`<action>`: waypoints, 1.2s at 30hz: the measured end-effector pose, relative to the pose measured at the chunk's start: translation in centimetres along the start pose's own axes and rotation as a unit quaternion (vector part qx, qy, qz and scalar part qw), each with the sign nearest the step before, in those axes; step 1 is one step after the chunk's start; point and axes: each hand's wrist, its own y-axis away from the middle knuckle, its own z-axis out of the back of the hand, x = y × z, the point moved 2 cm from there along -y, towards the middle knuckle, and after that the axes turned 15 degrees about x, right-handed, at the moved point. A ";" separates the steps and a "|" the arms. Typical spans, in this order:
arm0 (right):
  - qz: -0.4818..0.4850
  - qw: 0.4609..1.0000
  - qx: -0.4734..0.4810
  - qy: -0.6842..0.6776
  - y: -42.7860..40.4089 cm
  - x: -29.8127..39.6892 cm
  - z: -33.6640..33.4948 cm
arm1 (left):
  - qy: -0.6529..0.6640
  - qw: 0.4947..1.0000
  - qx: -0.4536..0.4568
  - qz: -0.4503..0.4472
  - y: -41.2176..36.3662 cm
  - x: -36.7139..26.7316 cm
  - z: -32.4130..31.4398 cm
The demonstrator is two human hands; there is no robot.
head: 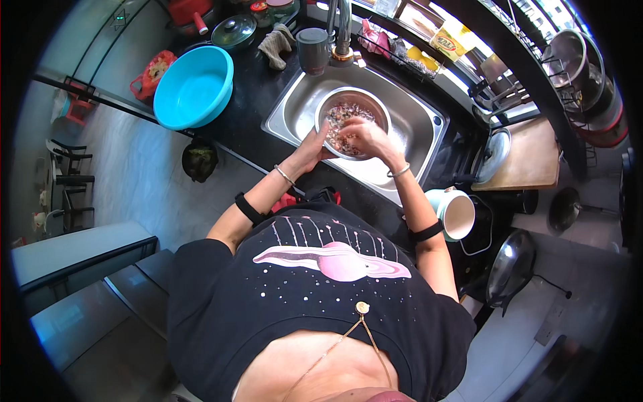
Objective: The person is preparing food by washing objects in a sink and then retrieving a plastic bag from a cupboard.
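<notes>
A round stainless steel bowl (pixel 383 108) with mixed grains or beans (pixel 346 113) in liquid is held over the stainless steel sink (pixel 419 125). My left hand (pixel 314 145) grips the bowl's left rim, its thumb at the inner edge. Inside the bowl, the bent fingers of my right hand (pixel 369 138) touch the mixture; whether they hold any of it cannot be told. The faucet (pixel 343 37) rises behind the sink, and a grey lidded container (pixel 312 50) stands beside it.
A blue plastic basin (pixel 193 90) sits on the dark counter at left, near a cloth (pixel 276 45) and a glass lid (pixel 234 31). At right are a white pitcher (pixel 458 216) and a wooden cutting board (pixel 532 156). A wire basket (pixel 402 58) hangs behind the sink.
</notes>
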 end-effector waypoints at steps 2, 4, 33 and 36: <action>-0.057 0.988 -0.091 0.110 -0.1 -0.5 1.0 | -0.001 1.000 -0.015 -0.006 0.2 0.2 0.0; -0.082 0.975 -0.165 0.124 -0.4 -1.8 1.0 | 0.014 1.000 0.017 0.008 -0.5 0.4 -0.2; -0.237 0.959 -0.067 0.143 -11.3 -1.6 -1.7 | -0.008 0.994 0.056 0.088 -1.4 -2.5 8.9; -0.104 0.980 0.034 0.167 -12.0 -1.0 -4.2 | 0.022 0.995 0.067 0.073 -1.4 -2.8 9.6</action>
